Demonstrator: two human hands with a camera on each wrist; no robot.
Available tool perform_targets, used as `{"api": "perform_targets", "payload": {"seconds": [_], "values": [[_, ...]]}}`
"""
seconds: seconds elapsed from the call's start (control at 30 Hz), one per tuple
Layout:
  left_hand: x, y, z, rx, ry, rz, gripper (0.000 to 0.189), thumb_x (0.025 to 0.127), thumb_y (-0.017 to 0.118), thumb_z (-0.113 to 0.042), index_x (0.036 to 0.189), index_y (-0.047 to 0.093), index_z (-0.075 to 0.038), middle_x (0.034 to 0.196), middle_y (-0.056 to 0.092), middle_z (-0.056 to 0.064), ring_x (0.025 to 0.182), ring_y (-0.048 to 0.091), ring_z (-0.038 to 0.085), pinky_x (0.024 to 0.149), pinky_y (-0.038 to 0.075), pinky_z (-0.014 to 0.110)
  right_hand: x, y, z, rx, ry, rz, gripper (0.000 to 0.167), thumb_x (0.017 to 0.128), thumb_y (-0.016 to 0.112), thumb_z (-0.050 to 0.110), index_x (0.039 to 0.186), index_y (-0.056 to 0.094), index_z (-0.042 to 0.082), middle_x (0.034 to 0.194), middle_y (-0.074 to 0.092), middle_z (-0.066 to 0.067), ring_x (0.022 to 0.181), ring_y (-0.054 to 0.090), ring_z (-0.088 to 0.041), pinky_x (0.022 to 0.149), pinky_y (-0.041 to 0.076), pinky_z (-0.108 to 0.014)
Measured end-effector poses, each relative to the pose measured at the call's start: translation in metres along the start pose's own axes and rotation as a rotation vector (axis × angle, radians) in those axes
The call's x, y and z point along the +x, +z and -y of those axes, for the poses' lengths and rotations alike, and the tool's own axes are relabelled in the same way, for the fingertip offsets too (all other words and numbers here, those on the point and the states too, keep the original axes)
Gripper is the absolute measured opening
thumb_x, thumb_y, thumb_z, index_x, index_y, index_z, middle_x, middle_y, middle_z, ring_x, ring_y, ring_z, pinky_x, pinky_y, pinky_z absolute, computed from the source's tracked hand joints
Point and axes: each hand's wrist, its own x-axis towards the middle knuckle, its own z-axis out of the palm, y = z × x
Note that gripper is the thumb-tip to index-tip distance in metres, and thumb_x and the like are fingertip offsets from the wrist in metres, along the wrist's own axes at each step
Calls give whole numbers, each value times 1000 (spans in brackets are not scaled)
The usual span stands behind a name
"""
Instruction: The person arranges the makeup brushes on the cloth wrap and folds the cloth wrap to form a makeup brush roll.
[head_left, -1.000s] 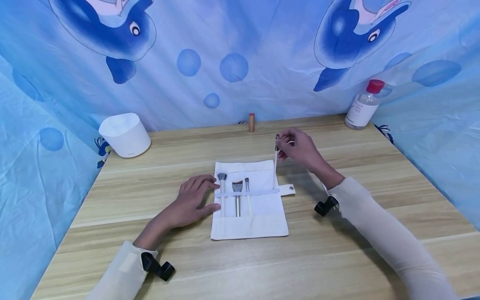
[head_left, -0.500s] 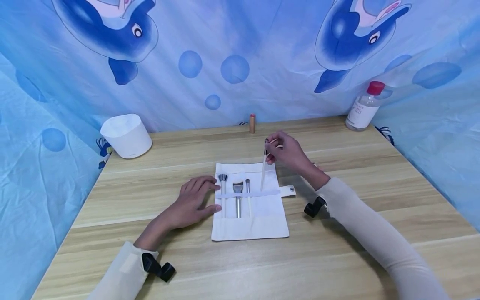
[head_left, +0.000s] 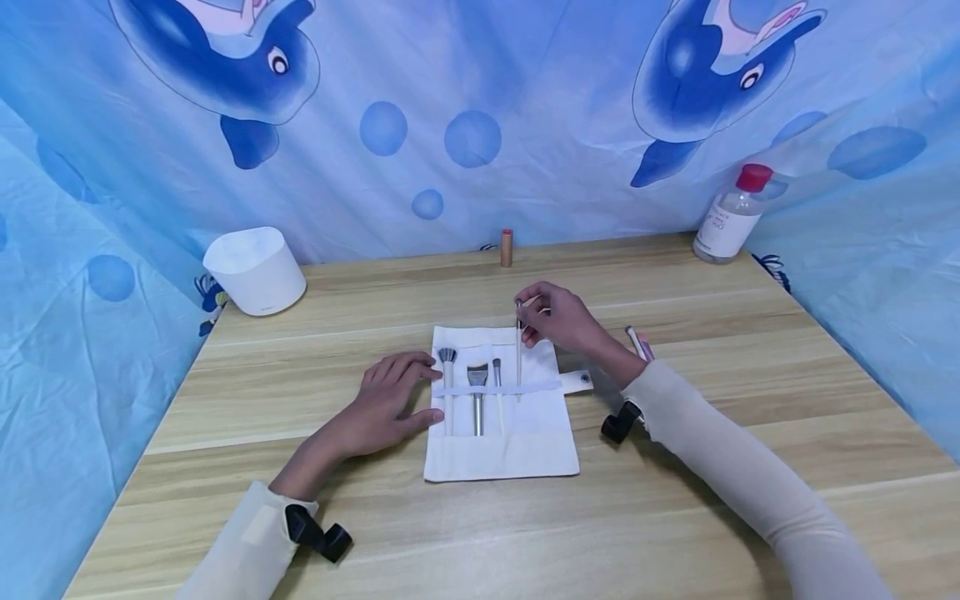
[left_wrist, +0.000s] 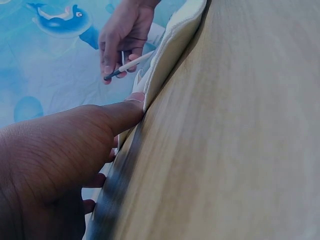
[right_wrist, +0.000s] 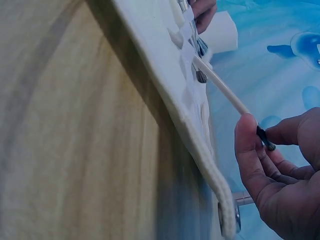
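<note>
A white fabric brush roll (head_left: pixel 495 460) lies unfolded on the table. Three makeup brushes stand in it under an elastic band: a round fluffy brush (head_left: pixel 447 392), a wide flat brush (head_left: pixel 477 402) and a slim brush (head_left: pixel 498 396). My right hand (head_left: pixel 561 318) pinches another slim makeup brush (right_wrist: pixel 227 92) near its dark bristle end, handle pointing down. The handle tip reaches the band to the right of the others; whether it is under the band I cannot tell. My left hand (head_left: pixel 393 404) rests at the roll's left edge with fingers spread, thumb (left_wrist: pixel 131 111) touching the fabric.
One more brush (head_left: pixel 639 343) lies on the table, partly hidden by my right forearm. The roll's snap tab (head_left: pixel 576 382) sticks out to the right. Toward the back stand a white container (head_left: pixel 255 271), a small brown tube (head_left: pixel 507 248) and a red-capped bottle (head_left: pixel 729 218).
My right hand has moved left and toward me with the slim makeup brush, its handle tip shifting from the roll's right edge to the band nearer the other brushes. My left hand stays put.
</note>
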Motion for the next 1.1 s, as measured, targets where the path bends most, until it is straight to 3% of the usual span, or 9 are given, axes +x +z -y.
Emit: {"api": "perform_targets", "payload": {"seconds": [0.43,0.8,1.1], "values": [[0,0,-1,-2,1,0,56,96,61,-53,137,53,-15,151,37,5,143,24,26,107,19,57,-6,7,0,40,83,76,32,103,60,18,128,53,0,98,64,-21,73,69,-34,67,59,-43],[0,-1,-1,1,2,-2,55,97,61,-53,137,53,-15,151,37,6,143,24,27,107,18,57,-2,-1,-1,273,170,141,41,104,56,16,134,50,-12,105,61,-21,74,66,-24,69,58,-35],[0,-1,-2,0,-1,1,55,97,61,-51,137,52,-16,152,37,5,143,24,27,107,18,57,-5,-1,-2,152,149,186,34,102,61,20,123,61,-7,93,64,-19,68,62,-21,61,53,-30]]}}
